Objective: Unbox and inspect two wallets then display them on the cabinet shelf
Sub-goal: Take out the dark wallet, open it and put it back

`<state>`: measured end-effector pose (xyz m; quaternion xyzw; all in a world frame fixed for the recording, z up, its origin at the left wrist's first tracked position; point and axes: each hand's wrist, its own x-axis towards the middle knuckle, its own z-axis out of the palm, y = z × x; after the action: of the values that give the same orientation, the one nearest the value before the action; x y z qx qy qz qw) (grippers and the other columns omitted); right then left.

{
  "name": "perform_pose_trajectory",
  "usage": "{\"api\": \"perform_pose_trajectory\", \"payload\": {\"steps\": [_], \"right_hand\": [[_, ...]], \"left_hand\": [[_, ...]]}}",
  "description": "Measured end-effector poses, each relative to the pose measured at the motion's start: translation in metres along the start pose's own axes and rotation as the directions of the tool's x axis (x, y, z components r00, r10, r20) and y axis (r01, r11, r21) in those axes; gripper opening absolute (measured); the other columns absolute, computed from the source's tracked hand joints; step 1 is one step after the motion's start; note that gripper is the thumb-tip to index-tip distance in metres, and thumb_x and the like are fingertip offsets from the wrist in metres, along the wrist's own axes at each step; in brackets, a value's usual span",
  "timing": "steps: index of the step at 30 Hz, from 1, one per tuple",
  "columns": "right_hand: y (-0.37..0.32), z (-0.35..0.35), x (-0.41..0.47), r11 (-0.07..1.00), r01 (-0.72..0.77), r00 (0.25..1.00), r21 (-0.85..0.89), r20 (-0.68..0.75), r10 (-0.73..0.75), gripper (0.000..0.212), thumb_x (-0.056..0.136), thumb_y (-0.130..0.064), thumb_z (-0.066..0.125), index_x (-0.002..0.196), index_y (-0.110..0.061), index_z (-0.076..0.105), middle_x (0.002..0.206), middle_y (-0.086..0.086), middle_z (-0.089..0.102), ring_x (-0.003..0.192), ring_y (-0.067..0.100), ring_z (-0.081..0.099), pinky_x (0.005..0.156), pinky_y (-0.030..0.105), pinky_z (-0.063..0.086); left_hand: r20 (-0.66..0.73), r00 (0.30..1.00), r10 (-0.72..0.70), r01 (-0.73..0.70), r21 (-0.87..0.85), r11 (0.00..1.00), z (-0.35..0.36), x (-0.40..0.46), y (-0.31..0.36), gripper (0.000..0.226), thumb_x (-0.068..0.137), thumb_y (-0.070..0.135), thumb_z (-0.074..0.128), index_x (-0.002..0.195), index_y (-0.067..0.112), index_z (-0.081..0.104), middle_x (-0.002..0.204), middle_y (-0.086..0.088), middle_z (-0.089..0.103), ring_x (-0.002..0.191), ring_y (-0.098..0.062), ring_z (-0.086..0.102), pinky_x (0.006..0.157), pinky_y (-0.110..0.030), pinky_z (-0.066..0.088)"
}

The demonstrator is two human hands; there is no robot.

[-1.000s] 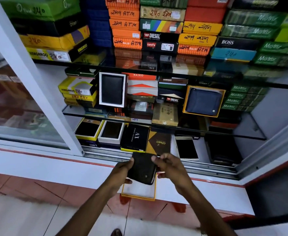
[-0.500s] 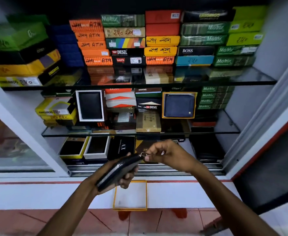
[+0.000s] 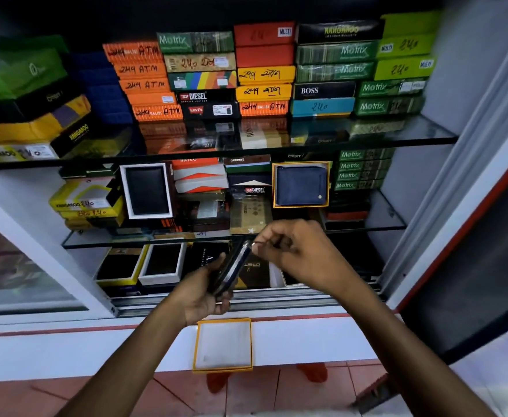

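A dark zip-around wallet [image 3: 232, 270] stands edge-on in my left hand [image 3: 200, 291], in front of the cabinet's bottom shelf. My right hand [image 3: 296, 251] pinches the zipper pull at the wallet's top end. An empty orange-rimmed box tray [image 3: 223, 344] with a white lining lies on the white ledge below my hands. On the middle glass shelf [image 3: 391, 227] a navy wallet [image 3: 301, 185] stands upright in an orange-rimmed box, and a black wallet [image 3: 146, 191] stands in a white-rimmed box.
Stacks of coloured wallet boxes [image 3: 261, 73] fill the top glass shelf. Open boxes with dark wallets [image 3: 162, 263] lie on the bottom shelf behind my hands. A white sliding-door frame [image 3: 36, 245] runs at the left, another frame at the right. Red floor tiles lie below.
The wallet has turned from flat-on to edge-on in my left hand. My right hand took hold of the zipper pull and pulled it up and rightward. The view shifted up.
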<state>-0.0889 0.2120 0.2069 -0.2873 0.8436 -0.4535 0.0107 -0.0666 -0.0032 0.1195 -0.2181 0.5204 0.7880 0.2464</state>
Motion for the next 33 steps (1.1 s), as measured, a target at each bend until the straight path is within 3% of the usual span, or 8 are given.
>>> {"api": "perform_pose_trajectory", "payload": {"steps": [6,10,15,18,23,27,30,33], "right_hand": [[0.033,-0.009,0.007,0.987,-0.145,0.974,-0.075,-0.185,0.129,0.009,0.081,-0.031,0.074,0.083,-0.022,0.078,0.072,-0.011,0.076,0.063,-0.001,0.066,0.062,0.018,0.054],[0.034,-0.008,0.004,0.977,-0.164,0.96,-0.139,-0.25,0.126,0.015,0.08,-0.038,0.072,0.086,-0.026,0.077,0.077,-0.014,0.076,0.074,-0.001,0.069,0.07,0.033,0.061],[0.018,-0.001,-0.01,0.947,-0.08,0.948,-0.31,-0.318,-0.024,0.015,0.082,-0.039,0.069,0.089,-0.029,0.077,0.081,-0.017,0.075,0.082,0.004,0.062,0.069,0.031,0.056],[0.009,0.016,-0.017,0.944,-0.042,0.945,-0.326,-0.319,-0.068,0.015,0.079,-0.038,0.068,0.087,-0.028,0.077,0.08,-0.014,0.076,0.079,0.008,0.061,0.069,0.029,0.055],[0.005,0.032,-0.023,0.949,-0.033,0.942,-0.312,-0.327,-0.075,0.023,0.078,-0.044,0.063,0.087,-0.028,0.077,0.08,-0.013,0.076,0.079,0.007,0.059,0.066,0.029,0.054],[0.008,0.029,-0.023,0.945,-0.054,0.927,-0.321,-0.367,-0.072,0.02,0.08,-0.042,0.066,0.09,-0.03,0.077,0.082,-0.014,0.076,0.081,0.009,0.06,0.066,0.03,0.054],[0.013,0.023,-0.022,0.94,-0.081,0.904,-0.332,-0.421,-0.071,0.015,0.082,-0.041,0.066,0.089,-0.032,0.075,0.083,-0.015,0.074,0.083,0.008,0.059,0.067,0.029,0.053],[0.019,0.012,-0.017,0.93,-0.103,0.896,-0.352,-0.439,-0.067,0.017,0.083,-0.045,0.064,0.091,-0.034,0.074,0.087,-0.018,0.073,0.087,0.006,0.059,0.068,0.028,0.052]], "left_hand": [[0.125,0.992,-0.029,0.022,0.054,0.998,-0.013,-0.013,-0.003,0.05,0.069,0.038,0.081,0.107,0.008,0.068,0.09,-0.016,0.072,0.074,-0.024,0.069,0.062,-0.032,0.057],[0.0,1.0,0.013,-0.013,-0.025,1.0,-0.004,-0.016,0.003,0.031,0.081,0.026,0.068,0.103,0.006,0.066,0.082,-0.015,0.076,0.065,-0.022,0.074,0.051,-0.027,0.059],[-0.133,0.99,0.048,-0.075,-0.205,0.976,0.011,-0.012,0.017,0.012,0.087,0.021,0.065,0.09,0.009,0.067,0.073,-0.013,0.077,0.056,-0.018,0.074,0.041,-0.023,0.057],[-0.118,0.99,0.08,-0.11,-0.278,0.954,0.03,-0.01,0.025,0.016,0.088,0.018,0.066,0.094,0.003,0.067,0.085,-0.015,0.074,0.06,-0.019,0.075,0.044,-0.026,0.059],[-0.117,0.986,0.118,-0.154,-0.387,0.909,0.051,-0.007,0.035,0.023,0.089,0.021,0.066,0.092,-0.001,0.062,0.066,-0.017,0.072,0.055,-0.023,0.074,0.046,-0.032,0.06],[-0.132,0.979,0.158,-0.203,-0.481,0.853,0.059,-0.006,0.034,0.028,0.089,0.019,0.066,0.1,-0.006,0.059,0.071,-0.02,0.071,0.059,-0.027,0.074,0.051,-0.042,0.062],[-0.135,0.972,0.193,-0.235,-0.524,0.818,0.058,-0.007,0.031,0.043,0.088,0.017,0.066,0.123,-0.006,0.055,0.096,-0.024,0.07,0.08,-0.031,0.075,0.057,-0.042,0.063],[-0.144,0.963,0.227,-0.269,-0.508,0.818,0.054,-0.007,0.024,0.042,0.086,0.015,0.068,0.122,-0.002,0.055,0.099,-0.024,0.071,0.073,-0.029,0.077,0.061,-0.044,0.064]]}}
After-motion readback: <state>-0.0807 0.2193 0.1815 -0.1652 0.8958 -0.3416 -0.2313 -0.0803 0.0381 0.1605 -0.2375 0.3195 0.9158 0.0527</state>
